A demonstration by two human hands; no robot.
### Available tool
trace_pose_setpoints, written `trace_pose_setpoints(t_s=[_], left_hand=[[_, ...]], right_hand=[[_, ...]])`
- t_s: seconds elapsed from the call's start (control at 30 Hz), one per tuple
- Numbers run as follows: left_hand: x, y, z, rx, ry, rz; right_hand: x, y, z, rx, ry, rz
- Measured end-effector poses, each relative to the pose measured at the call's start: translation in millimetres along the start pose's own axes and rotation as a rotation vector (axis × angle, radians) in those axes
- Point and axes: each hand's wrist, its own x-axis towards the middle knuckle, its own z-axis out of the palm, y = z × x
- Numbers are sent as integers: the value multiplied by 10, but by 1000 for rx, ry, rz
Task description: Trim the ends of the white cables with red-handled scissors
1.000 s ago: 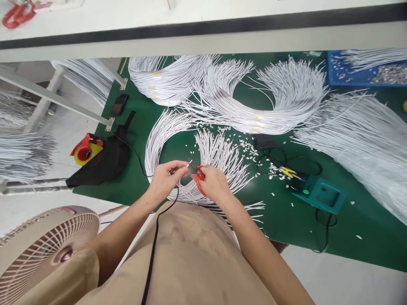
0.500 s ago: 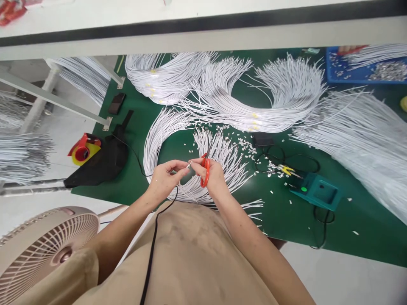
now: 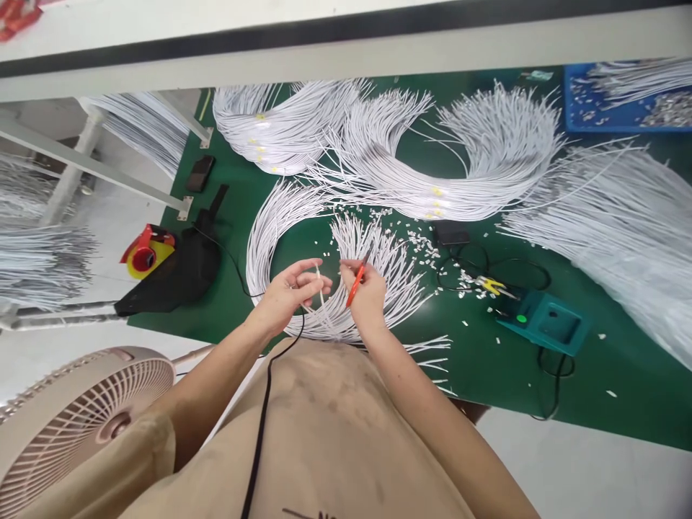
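Observation:
Between the fingers of my left hand (image 3: 289, 294) is the end of a white cable (image 3: 321, 281). My right hand (image 3: 369, 292) is closed round red-handled scissors (image 3: 355, 285), their dark blades pointing away from me. A short gap separates the two hands. Both are above a curved bundle of white cables (image 3: 264, 231), whose cut ends fan out (image 3: 373, 252) beyond and to the right of my right hand. Small white pieces (image 3: 422, 245) lie scattered on the green table (image 3: 486, 375) beside the bundle.
More white cable bundles (image 3: 432, 194) lie across the back. On the right are a teal tool holder (image 3: 551, 324), yellow-handled cutters (image 3: 491, 286) and a blue tray (image 3: 605, 115). A black bag (image 3: 189, 267) and tape dispenser (image 3: 145, 252) are at left, above a fan (image 3: 91, 425).
My hands were together at the cable end and have moved apart. The fingers of my left hand have spread somewhat, and the scissors have turned in my right hand.

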Motion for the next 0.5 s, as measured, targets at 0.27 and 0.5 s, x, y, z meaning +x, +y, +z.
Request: trace_pose_setpoints(t_s=[0.27, 0.5], left_hand=[[95, -45, -124, -59, 62, 21], [95, -57, -233, 67, 90, 53]], right_hand=[[-198, -172, 27, -332, -222, -359], [-213, 315, 113, -382, -430, -31]])
